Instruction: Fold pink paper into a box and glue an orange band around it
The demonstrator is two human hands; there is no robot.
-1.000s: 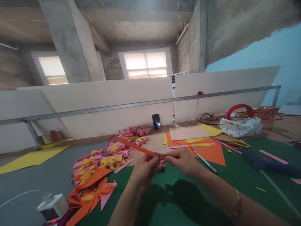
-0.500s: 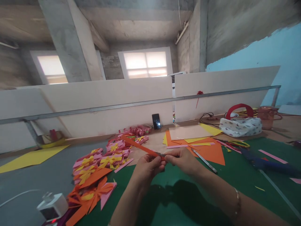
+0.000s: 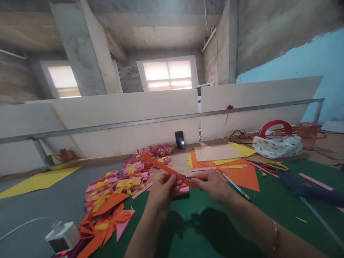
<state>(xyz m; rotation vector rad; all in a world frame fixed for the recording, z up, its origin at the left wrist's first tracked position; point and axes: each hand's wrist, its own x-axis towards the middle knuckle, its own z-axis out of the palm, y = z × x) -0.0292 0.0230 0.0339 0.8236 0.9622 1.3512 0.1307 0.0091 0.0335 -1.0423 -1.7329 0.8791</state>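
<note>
An orange paper strip (image 3: 158,165) slants between my two hands above the green mat (image 3: 185,222). My left hand (image 3: 165,186) pinches the strip near its middle. The fingers of my right hand (image 3: 206,182) are closed at its lower right end, by a small grey metallic object (image 3: 186,176) that lies along the strip and is too small to name. Below my left fingers, a pink folded piece (image 3: 183,191) shows on the mat. Pink and yellow folded paper pieces (image 3: 129,184) are heaped to the left of my hands.
Orange cut paper (image 3: 107,222) and a white plug adapter (image 3: 62,236) lie at the lower left. Orange sheets (image 3: 243,177), a silver pen-like knife (image 3: 235,186), yellow-handled scissors (image 3: 276,166), a blue glue gun (image 3: 309,188) and a patterned bag (image 3: 278,146) are at right. A phone (image 3: 180,139) leans behind.
My left hand has shifted slightly left along the strip, away from my right hand. More of the strip shows between them, and the pink piece beneath is now visible.
</note>
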